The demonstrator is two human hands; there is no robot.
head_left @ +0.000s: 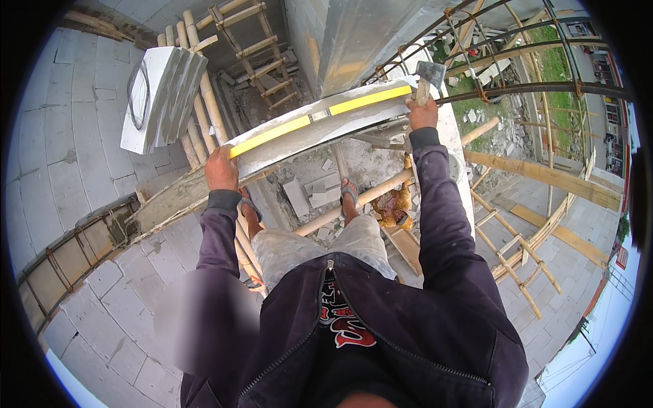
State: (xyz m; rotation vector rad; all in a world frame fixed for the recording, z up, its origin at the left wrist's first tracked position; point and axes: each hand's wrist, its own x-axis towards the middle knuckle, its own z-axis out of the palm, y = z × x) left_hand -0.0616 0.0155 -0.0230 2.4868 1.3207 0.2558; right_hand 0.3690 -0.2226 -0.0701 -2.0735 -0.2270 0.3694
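The left hand [221, 168] grips the near end of a long grey block [320, 122] with a yellow spirit level [313, 115] lying along its top, while the right hand [422, 114] is clenched round the handle of a hammer [428, 76] at the block's far end. Below the block, sandalled feet stand on bamboo scaffold poles [367, 198] over rubble. Left of the block rises a grey block wall [68, 149], right of it curved rebar [530, 88] and open air.
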